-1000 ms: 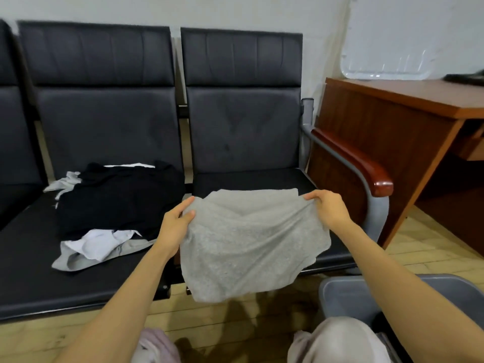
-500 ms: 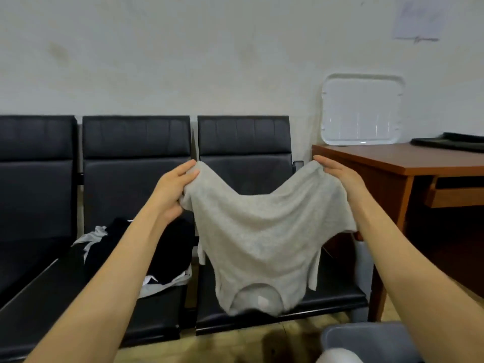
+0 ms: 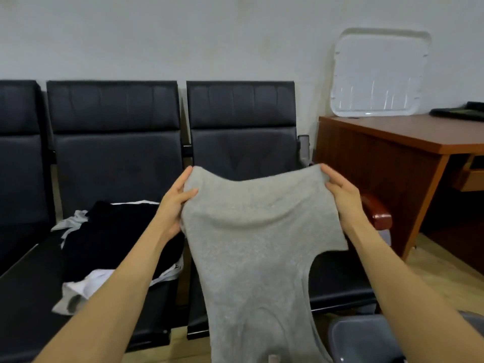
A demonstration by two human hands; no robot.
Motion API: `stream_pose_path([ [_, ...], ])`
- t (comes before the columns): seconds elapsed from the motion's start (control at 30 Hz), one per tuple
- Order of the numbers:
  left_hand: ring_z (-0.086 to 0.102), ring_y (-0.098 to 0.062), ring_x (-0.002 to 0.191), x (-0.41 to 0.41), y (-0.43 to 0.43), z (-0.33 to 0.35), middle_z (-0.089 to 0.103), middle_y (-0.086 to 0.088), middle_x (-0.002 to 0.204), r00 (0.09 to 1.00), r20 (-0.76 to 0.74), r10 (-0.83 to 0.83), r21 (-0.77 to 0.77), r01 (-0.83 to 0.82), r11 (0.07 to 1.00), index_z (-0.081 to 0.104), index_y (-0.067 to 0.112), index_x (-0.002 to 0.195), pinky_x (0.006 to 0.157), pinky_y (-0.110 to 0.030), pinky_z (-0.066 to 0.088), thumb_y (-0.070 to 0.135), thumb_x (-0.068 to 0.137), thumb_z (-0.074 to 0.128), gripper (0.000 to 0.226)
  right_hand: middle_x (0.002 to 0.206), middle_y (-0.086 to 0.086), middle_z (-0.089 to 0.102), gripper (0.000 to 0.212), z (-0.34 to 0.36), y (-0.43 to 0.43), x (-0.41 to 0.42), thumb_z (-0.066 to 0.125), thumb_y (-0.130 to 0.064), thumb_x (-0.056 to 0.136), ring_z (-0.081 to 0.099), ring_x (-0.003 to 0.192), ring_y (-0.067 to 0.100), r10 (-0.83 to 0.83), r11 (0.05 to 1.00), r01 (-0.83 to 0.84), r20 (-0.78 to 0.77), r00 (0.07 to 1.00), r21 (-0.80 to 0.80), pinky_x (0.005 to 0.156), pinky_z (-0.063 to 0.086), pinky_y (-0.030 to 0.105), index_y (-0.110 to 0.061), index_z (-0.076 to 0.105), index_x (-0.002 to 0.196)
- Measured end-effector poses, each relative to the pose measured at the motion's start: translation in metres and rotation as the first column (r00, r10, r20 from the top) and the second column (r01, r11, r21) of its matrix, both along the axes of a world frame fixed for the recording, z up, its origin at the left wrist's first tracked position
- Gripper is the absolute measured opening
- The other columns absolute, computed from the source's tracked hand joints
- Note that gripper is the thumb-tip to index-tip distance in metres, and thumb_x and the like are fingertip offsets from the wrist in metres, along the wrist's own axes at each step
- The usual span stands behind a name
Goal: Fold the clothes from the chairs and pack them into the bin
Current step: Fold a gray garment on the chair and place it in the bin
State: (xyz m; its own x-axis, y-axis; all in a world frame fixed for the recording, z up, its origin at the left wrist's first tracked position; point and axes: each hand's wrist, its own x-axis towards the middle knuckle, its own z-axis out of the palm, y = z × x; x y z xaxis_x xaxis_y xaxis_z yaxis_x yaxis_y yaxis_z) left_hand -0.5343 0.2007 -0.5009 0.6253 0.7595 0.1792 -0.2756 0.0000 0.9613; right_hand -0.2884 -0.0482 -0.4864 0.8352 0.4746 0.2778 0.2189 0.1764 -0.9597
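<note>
The shirt (image 3: 256, 252), held low over the right chair (image 3: 241, 148) a second ago, has been raised and now hangs full length in front of it, its top edge sagging far less than before. The left hand (image 3: 172, 205) and right hand (image 3: 343, 195) each pinch a top corner. It looks spread and ready for folding, with the bin (image 3: 366, 339) near right and a pile (image 3: 117, 237) left of it still unfolded.
</note>
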Motion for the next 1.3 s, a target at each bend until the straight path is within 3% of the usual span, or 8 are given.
stream_pose_path([
  [0.1,0.056,-0.022,0.117,0.001,0.017,-0.081,0.056,-0.003,0.135,0.939,-0.338,-0.068,-0.108,0.033,0.994,0.055,0.024,0.133,0.101,-0.041,0.046,-0.006,0.087,0.053,0.055,0.131,0.011,0.056,0.035,-0.091,0.011,0.03,0.05,-0.005,0.096,0.056,0.112,0.028,-0.041,0.933,0.026,-0.033,0.999,-0.359,0.099,0.045,0.041,-0.016,0.061,0.128],
  [0.2,0.061,-0.028,0.105,0.004,0.021,-0.143,0.06,-0.015,0.125,0.713,-0.694,-0.104,-0.17,-0.021,0.985,0.05,0.011,0.136,0.085,-0.038,0.052,-0.003,0.087,0.058,0.052,0.136,0.013,0.054,0.037,-0.167,0.016,0.053,0.047,-0.004,0.095,0.055,0.117,0.031,0.013,0.638,0.008,0.021,1.0,-0.77,0.102,0.044,0.041,-0.014,0.06,0.128],
  [0.43,0.029,-0.036,0.133,0.038,0.032,-0.172,0.03,-0.013,0.147,0.384,-0.902,0.199,0.27,0.142,0.952,0.038,0.024,0.144,0.107,-0.04,0.034,0.016,0.084,0.065,0.066,0.134,0.008,0.044,0.035,-0.189,0.043,0.052,0.045,-0.01,0.096,0.05,0.113,0.029,0.198,0.298,0.289,0.355,0.913,-0.91,0.089,0.048,0.038,-0.021,0.056,0.128],
  [0.6,0.027,-0.035,0.132,0.07,0.044,-0.179,0.033,-0.01,0.143,0.325,-0.891,0.317,0.389,0.187,0.902,0.044,0.02,0.138,0.107,-0.041,0.028,0.036,0.093,0.056,0.049,0.115,0.013,0.056,0.032,-0.184,0.08,0.058,0.042,-0.029,0.099,0.052,0.107,0.03,0.14,0.321,0.266,0.323,0.936,-0.909,0.086,0.05,0.042,-0.007,0.064,0.105],
  [0.97,0.055,-0.036,0.111,0.117,0.109,-0.185,0.055,-0.017,0.127,0.198,-0.891,0.408,0.421,0.027,0.906,0.053,0.003,0.123,0.086,-0.042,0.05,0.045,0.094,0.05,0.05,0.138,0.018,0.045,0.075,-0.177,0.135,0.107,0.069,-0.029,0.086,0.045,0.125,0.035,-0.085,0.323,0.154,0.133,0.987,-0.934,0.09,0.043,0.043,-0.005,0.025,0.141],
  [1.07,0.059,-0.03,0.088,0.116,0.109,-0.172,0.06,-0.017,0.109,0.337,-0.876,0.344,0.361,-0.012,0.932,0.058,0.001,0.102,0.066,-0.034,0.045,0.037,0.096,0.052,0.037,0.128,0.018,0.051,0.07,-0.175,0.133,0.106,0.069,-0.023,0.087,0.054,0.113,0.035,-0.088,0.379,0.15,0.126,0.988,-0.913,0.076,0.043,0.038,-0.003,0.025,0.138],
  [1.2,0.057,-0.027,0.087,0.105,0.103,-0.14,0.058,-0.019,0.106,0.734,-0.634,0.244,0.045,-0.28,0.959,0.054,0.005,0.096,0.068,-0.036,0.049,0.016,0.09,0.066,0.017,0.114,0.014,0.06,0.031,-0.15,0.114,0.105,0.069,-0.019,0.088,0.059,0.095,0.026,-0.167,0.815,0.027,-0.19,0.967,-0.579,0.079,0.052,0.038,-0.007,0.055,0.113],
  [1.3,0.063,-0.024,0.094,0.091,0.091,-0.106,0.061,-0.008,0.11,0.891,-0.444,0.101,-0.116,-0.169,0.979,0.059,0.019,0.117,0.066,-0.032,0.053,0.008,0.091,0.062,0.028,0.105,0.009,0.066,0.014,-0.117,0.094,0.098,0.062,-0.014,0.092,0.064,0.088,0.021,0.044,0.925,-0.195,-0.415,0.909,-0.328,0.07,0.055,0.035,-0.015,0.067,0.105],
])
